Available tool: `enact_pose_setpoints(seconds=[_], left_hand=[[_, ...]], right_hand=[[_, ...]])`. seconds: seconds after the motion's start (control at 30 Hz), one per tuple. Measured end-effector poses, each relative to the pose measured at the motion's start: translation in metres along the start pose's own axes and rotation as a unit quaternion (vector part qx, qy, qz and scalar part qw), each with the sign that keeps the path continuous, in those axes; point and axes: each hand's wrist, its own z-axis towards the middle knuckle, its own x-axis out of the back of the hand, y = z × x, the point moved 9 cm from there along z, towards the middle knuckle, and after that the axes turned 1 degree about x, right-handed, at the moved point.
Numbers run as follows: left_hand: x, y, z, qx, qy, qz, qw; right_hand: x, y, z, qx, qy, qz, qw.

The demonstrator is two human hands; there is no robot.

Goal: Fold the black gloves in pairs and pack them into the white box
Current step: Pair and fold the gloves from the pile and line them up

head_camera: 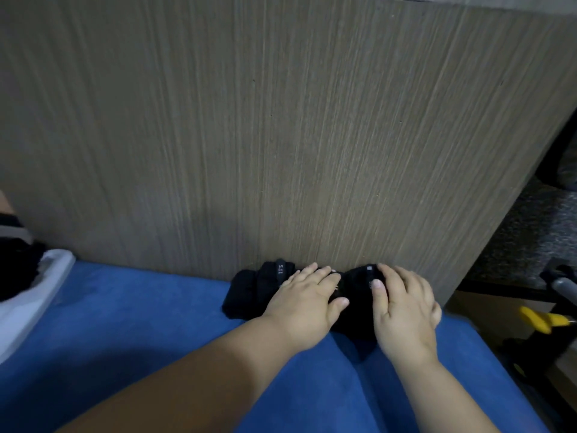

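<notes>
Currently left hand (307,295) and right hand (402,310) side by side, fingers spread flat, pressing on black gloves (256,285). Gloves bunched under both palms, part sticking out left of left hand, white label up. Blue cushion (125,323) beneath. Wood-grain panel (281,135) just beyond fingertips, gloves against it. White box (37,292) well left of hands, dark contents. Yellow tool (540,318) off right of right hand.

fwd: wood panel (281,135) blocks | L: blue mat (125,323) open — white box (37,295) beyond
</notes>
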Motion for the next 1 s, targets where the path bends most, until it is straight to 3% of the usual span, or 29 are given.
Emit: enact_pose_setpoints(seconds=[0.17, 0.33, 0.47, 0.53, 0.63, 0.87, 1.0], left_hand=[[0.031, -0.047, -0.046, 0.038, 0.058, -0.006, 0.998], [0.063, -0.129, -0.123, 0.131, 0.117, 0.017, 0.984], [0.087, -0.202, -0.183, 0.223, 0.209, 0.04, 0.951], [0.095, -0.229, -0.214, 0.257, 0.266, 0.042, 0.928], [0.104, -0.254, -0.245, 0.302, 0.283, 0.047, 0.909], [0.135, -0.315, -0.301, 0.385, 0.272, 0.093, 0.877], [0.155, -0.356, -0.331, 0.445, 0.303, 0.082, 0.838]], right_hand=[[0.015, -0.061, -0.029, 0.115, 0.045, 0.014, 0.992], [-0.029, -0.149, -0.082, 0.283, -0.097, 0.068, 0.952], [-0.079, -0.194, -0.11, 0.261, -0.243, 0.121, 0.926], [-0.1, -0.223, -0.121, 0.268, -0.282, 0.144, 0.91], [-0.132, -0.269, -0.135, 0.255, -0.334, 0.183, 0.889], [-0.196, -0.363, -0.167, 0.152, -0.413, 0.319, 0.839], [-0.214, -0.412, -0.165, 0.135, -0.401, 0.358, 0.832]])
